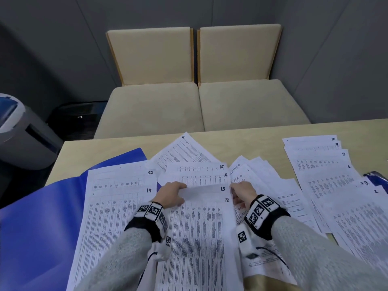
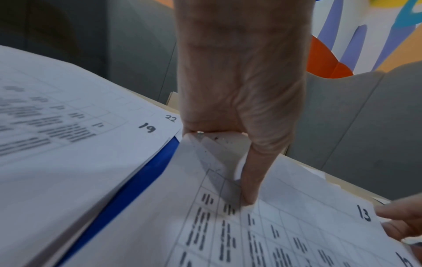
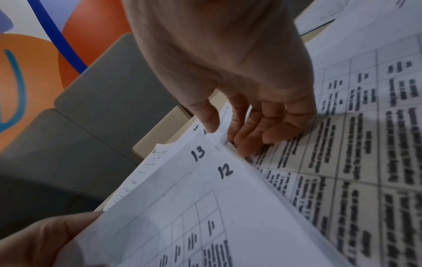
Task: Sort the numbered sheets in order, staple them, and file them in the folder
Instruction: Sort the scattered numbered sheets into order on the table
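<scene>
Sheet 12 (image 1: 201,238) lies on sheet 13 (image 1: 210,189), shifted slightly toward me, mid-table. My left hand (image 1: 174,192) pinches their top left corner; in the left wrist view the thumb (image 2: 248,195) presses on sheet 13 (image 2: 297,207) with the fingers curled under the corner. My right hand (image 1: 241,192) grips the right edge, thumb (image 3: 210,119) above and fingers (image 3: 251,140) below, beside the numbers 13 (image 3: 197,153) and 12 (image 3: 224,171). The open blue folder (image 1: 42,217) lies at the left, with sheets 22 (image 1: 117,177) and 19 (image 1: 113,206) on it.
Sheets 15 (image 1: 195,167) and 4 (image 1: 205,178) fan out beyond my hands, sheet 21 (image 1: 184,150) farther back. Sheets 10, 9, 7 and 6 (image 1: 321,162) are stepped at the right, with more sheets nearer. A dark blue object (image 1: 375,177) sits at the right edge. Cream seats (image 1: 197,106) stand behind the table.
</scene>
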Available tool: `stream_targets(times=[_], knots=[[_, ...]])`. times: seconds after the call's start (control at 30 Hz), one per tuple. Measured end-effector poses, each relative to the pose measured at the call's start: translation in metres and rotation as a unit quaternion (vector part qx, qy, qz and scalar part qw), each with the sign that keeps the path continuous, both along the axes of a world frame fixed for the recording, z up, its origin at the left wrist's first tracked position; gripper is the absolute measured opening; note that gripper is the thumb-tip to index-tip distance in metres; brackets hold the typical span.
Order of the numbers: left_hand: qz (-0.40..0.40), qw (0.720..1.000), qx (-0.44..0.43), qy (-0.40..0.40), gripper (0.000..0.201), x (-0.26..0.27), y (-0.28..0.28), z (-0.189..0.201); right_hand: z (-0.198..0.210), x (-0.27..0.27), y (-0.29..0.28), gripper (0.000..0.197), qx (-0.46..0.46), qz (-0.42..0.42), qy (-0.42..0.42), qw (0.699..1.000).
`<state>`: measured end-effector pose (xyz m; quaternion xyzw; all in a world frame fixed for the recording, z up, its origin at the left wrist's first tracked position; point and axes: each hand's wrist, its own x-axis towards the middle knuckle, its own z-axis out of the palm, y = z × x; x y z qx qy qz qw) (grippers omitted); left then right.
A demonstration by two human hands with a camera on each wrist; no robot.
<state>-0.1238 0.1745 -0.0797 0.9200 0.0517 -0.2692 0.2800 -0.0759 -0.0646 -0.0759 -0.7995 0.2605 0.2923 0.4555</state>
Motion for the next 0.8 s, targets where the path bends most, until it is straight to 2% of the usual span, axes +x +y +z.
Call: stream_targets(times=[0.17, 0.23, 0.3, 0.37, 0.43, 0.5, 0.6, 0.67, 0.73, 0.8], knots=[[0.015, 0.999, 0.001, -0.036, 0.041, -0.008, 0.0, -0.009, 0.004, -0.001, 0.005, 0.026, -0.052, 0.033, -0.011, 0.998], [0.018, 0.999, 0.0, -0.04, 0.039, -0.009, -0.001, -0.008, 0.005, -0.005, 0.009, 0.025, -0.054, 0.057, -0.049, 0.996], [0.03, 0.999, -0.005, -0.041, 0.034, -0.011, 0.0, -0.007, 0.009, -0.013, 0.011, 0.022, -0.039, 0.076, -0.14, 0.986], [0.037, 0.998, -0.003, -0.044, 0.03, -0.012, 0.001, -0.007, 0.015, -0.024, 0.009, 0.02, -0.037, 0.103, -0.26, 0.959], [0.045, 0.998, 0.012, -0.04, 0.038, -0.013, 0.005, -0.009, 0.023, -0.031, 0.003, 0.018, -0.038, 0.114, -0.336, 0.934], [0.058, 0.997, 0.031, -0.031, 0.05, -0.013, 0.007, -0.014, 0.032, -0.035, -0.006, 0.015, -0.009, 0.058, -0.363, 0.93], [0.07, 0.996, 0.06, -0.01, 0.061, -0.013, 0.003, -0.017, 0.043, -0.035, -0.027, 0.007, 0.075, -0.094, -0.364, 0.924], [0.06, 0.992, 0.106, 0.006, 0.062, -0.013, -0.004, -0.014, 0.05, -0.032, -0.044, 0.015, 0.111, -0.161, -0.368, 0.909], [0.036, 0.977, 0.209, -0.027, 0.053, -0.012, -0.015, -0.004, 0.063, -0.025, -0.064, 0.016, 0.136, -0.211, -0.366, 0.896], [0.054, 0.956, 0.257, -0.129, 0.049, -0.009, -0.032, 0.005, 0.076, -0.017, -0.089, 0.017, 0.167, -0.257, -0.36, 0.881]])
